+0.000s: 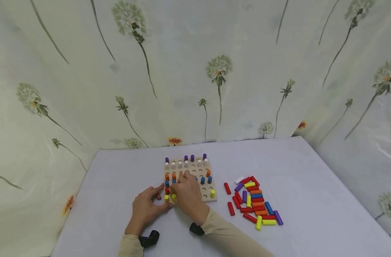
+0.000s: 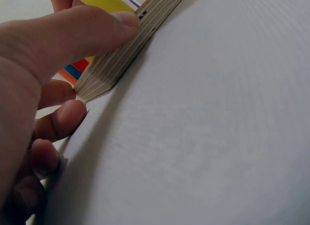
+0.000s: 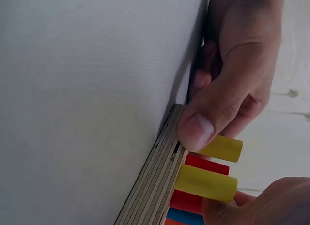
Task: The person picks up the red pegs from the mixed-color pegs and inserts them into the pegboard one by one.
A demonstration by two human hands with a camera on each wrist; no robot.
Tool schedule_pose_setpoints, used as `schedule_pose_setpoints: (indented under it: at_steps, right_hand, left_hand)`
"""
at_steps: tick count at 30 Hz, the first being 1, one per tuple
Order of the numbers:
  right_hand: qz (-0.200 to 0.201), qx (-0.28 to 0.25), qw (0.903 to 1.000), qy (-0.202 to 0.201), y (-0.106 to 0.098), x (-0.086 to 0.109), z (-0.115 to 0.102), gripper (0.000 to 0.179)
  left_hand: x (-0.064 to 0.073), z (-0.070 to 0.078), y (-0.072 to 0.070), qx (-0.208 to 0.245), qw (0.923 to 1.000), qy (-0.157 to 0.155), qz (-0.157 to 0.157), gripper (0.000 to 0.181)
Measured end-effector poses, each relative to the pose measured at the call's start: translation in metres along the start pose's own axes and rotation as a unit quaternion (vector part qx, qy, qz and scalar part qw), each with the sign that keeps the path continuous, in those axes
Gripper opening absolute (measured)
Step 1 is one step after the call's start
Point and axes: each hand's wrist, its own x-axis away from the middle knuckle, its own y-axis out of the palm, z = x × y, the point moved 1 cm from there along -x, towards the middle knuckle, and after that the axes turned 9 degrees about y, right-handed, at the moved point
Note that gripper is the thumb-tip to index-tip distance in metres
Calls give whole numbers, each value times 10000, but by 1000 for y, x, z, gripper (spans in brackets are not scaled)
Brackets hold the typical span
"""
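A wooden pegboard (image 1: 209, 198) stands on the table with rows of coloured pegs in its holes. My left hand (image 1: 145, 206) holds its near left corner, the thumb (image 2: 82, 31) along the front edge and the other fingers at the left side. Reaching over the board, my right hand (image 1: 189, 192) pinches a red peg (image 3: 186, 201) in the red row, just behind a yellow peg (image 3: 208, 183). The fingertips hide part of that red peg. Another red peg (image 1: 167, 190) stands at the left end of the same row.
Right of the board lies a loose pile of pegs, with red pegs (image 1: 259, 208), a blue peg (image 1: 269, 207), a purple peg (image 1: 278, 217) and several others. Purple pegs (image 1: 192, 157) and white pegs (image 1: 180, 164) stand along the board's far rows. A flowered cloth (image 1: 182, 71) hangs behind the table.
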Motion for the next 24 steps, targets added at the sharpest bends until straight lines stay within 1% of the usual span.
schedule_pose_setpoints:
  at_steps: [5,10,14,16,19,22,24]
  right_hand:
    - [34,-22,10000,-37,0,1,0,9]
    - [62,-172,9998,-119,-5,1,3,8]
    - [-34,-534,9985,-84,-12,0,9,7]
    - [-56,-744,9972,-15,-15,0,14,7]
    - [28,-954,9953,182,-23,1,23,9]
    - [106,-907,9949,419,-32,3,34,11]
    - [84,-857,9947,565,-39,5,42,12]
  left_hand:
    - [0,-2,-1,-6,10000,-56,0,79]
    - [0,-1,0,115,9999,-51,7,78]
    - [-1,0,-1,135,9999,-40,10,77]
    - [-2,0,-1,106,9999,-18,20,77]
    - [-2,1,-2,83,10000,9,23,76]
    - [-2,2,-2,136,9999,-34,-6,76]
    - [-1,2,-2,166,9998,-69,-30,76]
